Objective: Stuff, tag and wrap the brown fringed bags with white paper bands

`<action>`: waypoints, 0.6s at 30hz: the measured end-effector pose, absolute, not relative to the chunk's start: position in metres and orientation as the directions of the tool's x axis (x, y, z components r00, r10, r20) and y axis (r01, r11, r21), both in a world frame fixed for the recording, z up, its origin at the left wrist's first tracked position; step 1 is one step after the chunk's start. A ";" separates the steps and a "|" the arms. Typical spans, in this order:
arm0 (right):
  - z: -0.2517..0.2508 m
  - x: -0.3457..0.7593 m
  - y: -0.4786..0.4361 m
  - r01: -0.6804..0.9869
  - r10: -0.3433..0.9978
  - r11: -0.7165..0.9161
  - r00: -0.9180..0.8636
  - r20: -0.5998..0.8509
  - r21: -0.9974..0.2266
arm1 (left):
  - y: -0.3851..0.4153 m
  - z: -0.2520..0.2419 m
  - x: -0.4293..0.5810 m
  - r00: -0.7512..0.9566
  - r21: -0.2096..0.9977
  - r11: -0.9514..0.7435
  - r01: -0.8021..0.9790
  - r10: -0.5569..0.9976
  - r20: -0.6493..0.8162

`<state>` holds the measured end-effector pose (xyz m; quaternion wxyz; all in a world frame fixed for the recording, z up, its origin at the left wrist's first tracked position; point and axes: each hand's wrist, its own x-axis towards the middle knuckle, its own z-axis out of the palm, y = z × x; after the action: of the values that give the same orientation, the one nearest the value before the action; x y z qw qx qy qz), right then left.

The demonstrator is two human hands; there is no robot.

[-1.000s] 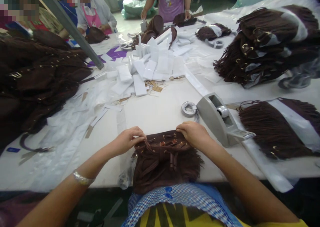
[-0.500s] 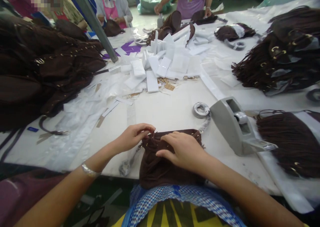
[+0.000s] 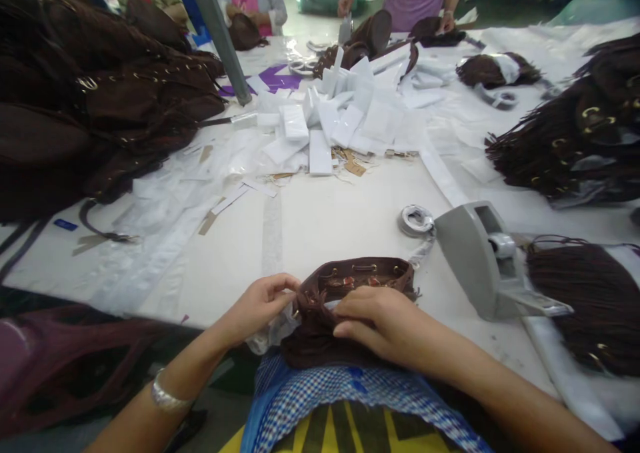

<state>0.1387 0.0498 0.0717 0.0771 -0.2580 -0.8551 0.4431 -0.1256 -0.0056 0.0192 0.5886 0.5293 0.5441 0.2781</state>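
Observation:
A dark brown drawstring bag (image 3: 320, 343) with brass eyelets rests at the table's near edge, against my checked apron. Its mouth gapes, showing the inner far rim and something pale inside. My left hand (image 3: 267, 303) pinches the bag's left rim between thumb and fingers. Across the near rim lies my right hand (image 3: 380, 320), thumb outside and fingertips over the edge, gripping it. Clear plastic wrap (image 3: 273, 333) hangs beside the bag on the left. A wrapped ring-shaped coil (image 3: 416, 221) sits just beyond the bag's right end.
A grey tape dispenser (image 3: 480, 260) stands to the right, with fringed brown bags (image 3: 580, 300) beyond it. White packets (image 3: 320, 153) are heaped mid-table. Brown bags (image 3: 100, 120) pile up at left near a metal post (image 3: 220, 40). Several people work across the table.
The bag's mouth has been opened wider, so its inside shows. My right hand has shifted onto the near rim, while my left stays at the left corner. The view has moved slightly.

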 end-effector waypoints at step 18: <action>0.036 0.109 0.095 0.331 0.464 0.620 -0.886 -0.007 -0.712 | -0.013 0.009 -0.116 0.376 0.841 -0.432 0.326 0.875 0.304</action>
<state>0.1088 0.0949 0.0356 0.0890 -0.2219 -0.8955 0.3755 -0.1158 -0.0128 0.0085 0.3519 0.7511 0.3999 0.3899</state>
